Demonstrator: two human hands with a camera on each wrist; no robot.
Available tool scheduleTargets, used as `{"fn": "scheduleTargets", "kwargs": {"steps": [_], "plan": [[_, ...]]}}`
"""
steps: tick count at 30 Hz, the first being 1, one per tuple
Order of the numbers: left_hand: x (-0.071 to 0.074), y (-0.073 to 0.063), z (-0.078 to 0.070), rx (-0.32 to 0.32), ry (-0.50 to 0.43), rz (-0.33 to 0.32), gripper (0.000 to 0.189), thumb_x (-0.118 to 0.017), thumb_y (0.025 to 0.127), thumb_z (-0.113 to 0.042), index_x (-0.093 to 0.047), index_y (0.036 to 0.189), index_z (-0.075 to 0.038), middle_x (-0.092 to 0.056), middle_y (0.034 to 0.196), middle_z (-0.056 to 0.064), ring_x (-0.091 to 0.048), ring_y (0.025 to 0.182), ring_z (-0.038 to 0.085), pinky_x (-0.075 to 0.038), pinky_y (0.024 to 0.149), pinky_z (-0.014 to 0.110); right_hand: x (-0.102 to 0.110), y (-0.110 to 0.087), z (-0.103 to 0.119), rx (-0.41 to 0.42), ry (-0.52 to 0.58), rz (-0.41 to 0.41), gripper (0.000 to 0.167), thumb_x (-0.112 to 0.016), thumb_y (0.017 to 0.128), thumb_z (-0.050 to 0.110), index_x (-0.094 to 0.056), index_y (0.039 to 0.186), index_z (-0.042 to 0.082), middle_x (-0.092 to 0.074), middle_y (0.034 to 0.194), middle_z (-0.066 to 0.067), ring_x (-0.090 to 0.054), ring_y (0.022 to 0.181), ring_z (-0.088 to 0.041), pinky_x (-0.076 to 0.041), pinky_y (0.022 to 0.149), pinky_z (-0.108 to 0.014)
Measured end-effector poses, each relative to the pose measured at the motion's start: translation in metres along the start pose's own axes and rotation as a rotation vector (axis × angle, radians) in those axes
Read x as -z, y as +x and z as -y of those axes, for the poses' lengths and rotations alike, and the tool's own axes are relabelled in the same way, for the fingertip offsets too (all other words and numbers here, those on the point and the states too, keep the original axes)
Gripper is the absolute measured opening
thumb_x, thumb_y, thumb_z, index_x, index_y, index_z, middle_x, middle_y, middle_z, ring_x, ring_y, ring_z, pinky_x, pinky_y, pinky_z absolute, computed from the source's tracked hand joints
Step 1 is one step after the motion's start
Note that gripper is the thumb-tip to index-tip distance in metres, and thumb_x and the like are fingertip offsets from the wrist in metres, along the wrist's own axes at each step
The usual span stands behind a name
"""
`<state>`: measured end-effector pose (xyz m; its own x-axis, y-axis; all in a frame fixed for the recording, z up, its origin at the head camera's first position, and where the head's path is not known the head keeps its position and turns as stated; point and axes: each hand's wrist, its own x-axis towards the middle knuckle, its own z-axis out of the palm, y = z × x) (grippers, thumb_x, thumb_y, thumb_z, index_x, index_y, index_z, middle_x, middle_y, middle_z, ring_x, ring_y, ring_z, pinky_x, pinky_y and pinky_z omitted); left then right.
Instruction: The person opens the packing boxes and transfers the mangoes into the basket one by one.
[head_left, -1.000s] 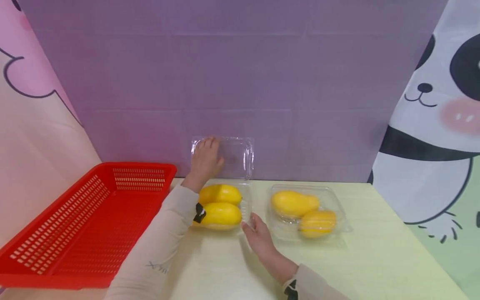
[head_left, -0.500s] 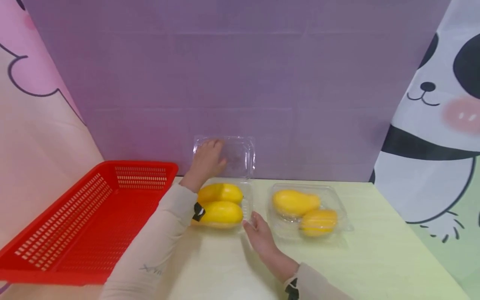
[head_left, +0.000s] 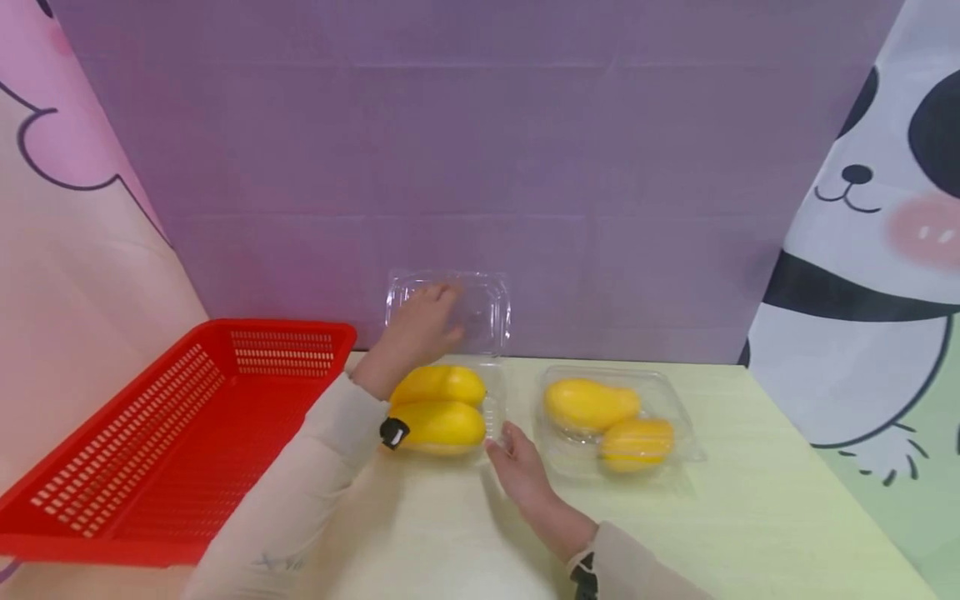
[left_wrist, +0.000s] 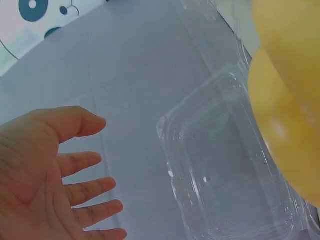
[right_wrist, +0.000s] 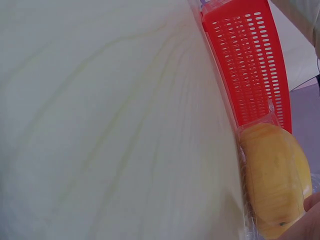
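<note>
A clear plastic clamshell box (head_left: 492,400) stands with its lid (head_left: 480,312) raised against the purple backdrop. Inside lie two oblong yellow fruits (head_left: 450,427); their exact kind is unclear. My left hand (head_left: 420,329) is in front of the lid in the head view. The left wrist view shows this hand (left_wrist: 55,175) with spread, loosely bent fingers, apart from the lid (left_wrist: 230,165). At the box's right front corner, my right hand (head_left: 525,475) pinches the edge between thumb and fingers. Only a sliver of it shows beside a fruit (right_wrist: 275,175) in the right wrist view.
To the right stands a second clear box (head_left: 660,387), its lid down over two yellow fruits (head_left: 592,406). A red slotted basket (head_left: 217,442) occupies the left side. The purple backdrop (head_left: 480,150) rises at the table's back edge.
My left hand has moved slightly rightward and down in front of the lid, its fingers lower than before. The lid stays raised, and my right hand keeps its place at the box corner.
</note>
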<state>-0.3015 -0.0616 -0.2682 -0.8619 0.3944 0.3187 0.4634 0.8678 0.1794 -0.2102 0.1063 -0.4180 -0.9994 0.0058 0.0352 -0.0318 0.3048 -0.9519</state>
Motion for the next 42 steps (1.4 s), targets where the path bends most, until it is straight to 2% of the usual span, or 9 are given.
{"fn": "scheduleTargets", "kwargs": {"steps": [8, 17, 26, 34, 39, 42], "plan": [[0.003, -0.012, -0.010, -0.011, -0.039, 0.086, 0.057, -0.064, 0.089, -0.024, -0.043, 0.140, -0.010, -0.039, 0.145, 0.014, -0.036, 0.132, 0.032, -0.036, 0.105, 0.049, 0.002, 0.001, 0.002, -0.001, -0.012, 0.002, 0.056, -0.052, 0.095, 0.016, -0.032, 0.137, -0.015, -0.037, 0.138, -0.034, -0.037, 0.128, -0.046, -0.033, 0.105, -0.054], [0.004, -0.022, -0.011, -0.003, -0.059, 0.164, 0.063, -0.066, 0.088, -0.027, -0.039, 0.144, -0.017, -0.039, 0.146, 0.011, -0.039, 0.131, 0.031, -0.038, 0.103, 0.051, 0.003, 0.001, 0.003, 0.012, -0.012, -0.010, 0.057, -0.053, 0.094, 0.017, -0.032, 0.136, -0.016, -0.039, 0.136, -0.035, -0.040, 0.126, -0.045, -0.034, 0.104, -0.053], [-0.007, -0.028, -0.008, -0.021, -0.057, 0.247, 0.058, -0.070, 0.085, -0.027, -0.047, 0.137, -0.015, -0.049, 0.139, 0.008, -0.048, 0.123, 0.028, -0.041, 0.102, 0.046, 0.002, 0.000, 0.003, -0.008, -0.037, -0.007, 0.056, -0.053, 0.095, 0.018, -0.033, 0.137, -0.014, -0.041, 0.136, -0.033, -0.040, 0.126, -0.044, -0.035, 0.104, -0.053], [-0.017, -0.039, -0.015, -0.024, -0.038, 0.321, 0.060, -0.072, 0.083, -0.027, -0.049, 0.137, -0.013, -0.050, 0.137, 0.009, -0.048, 0.123, 0.030, -0.040, 0.102, 0.048, 0.000, -0.001, 0.005, -0.038, -0.045, 0.003, 0.056, -0.052, 0.095, 0.019, -0.033, 0.138, -0.012, -0.041, 0.137, -0.032, -0.041, 0.126, -0.043, -0.035, 0.104, -0.053], [-0.028, -0.044, -0.019, -0.025, -0.040, 0.404, 0.056, -0.072, 0.082, -0.024, -0.052, 0.133, -0.010, -0.053, 0.131, 0.012, -0.050, 0.119, 0.031, -0.042, 0.100, 0.046, 0.000, -0.001, 0.007, -0.058, -0.045, 0.006, 0.056, -0.052, 0.095, 0.019, -0.032, 0.139, -0.012, -0.041, 0.137, -0.031, -0.042, 0.126, -0.042, -0.036, 0.103, -0.053], [-0.034, -0.046, -0.019, -0.018, -0.057, 0.444, 0.054, -0.074, 0.081, -0.021, -0.054, 0.130, -0.011, -0.056, 0.126, 0.009, -0.052, 0.113, 0.027, -0.043, 0.099, 0.042, 0.000, -0.001, 0.007, -0.053, -0.048, 0.000, 0.056, -0.052, 0.095, 0.018, -0.033, 0.138, -0.012, -0.045, 0.133, -0.031, -0.046, 0.122, -0.041, -0.039, 0.101, -0.052]]}}
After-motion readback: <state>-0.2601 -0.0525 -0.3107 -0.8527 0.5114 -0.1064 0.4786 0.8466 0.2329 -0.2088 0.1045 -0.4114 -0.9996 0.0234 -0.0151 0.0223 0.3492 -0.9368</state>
